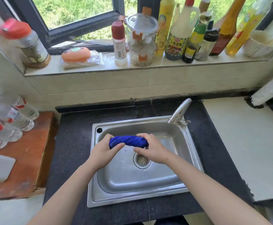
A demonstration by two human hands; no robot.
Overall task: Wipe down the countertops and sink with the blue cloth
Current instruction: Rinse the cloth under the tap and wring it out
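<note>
gripping twisted blue cloth (129, 141) between both hands, over sink (183, 138).

So the sink (132, 198) is set into the middle of the countertop (71, 143), with the faucet (180, 111) at its back right corner and the drain (142, 160) in the basin. Over the basin, the left hand (102, 152) grips the cloth (129, 140) at its left end and the right hand (150, 148) at its right end. Behind and above runs the windowsill (100, 69), with bottles (176, 38) lined up toward its right. Left of the counter, water bottles (11, 117) sit on a side table (28, 151).
</note>
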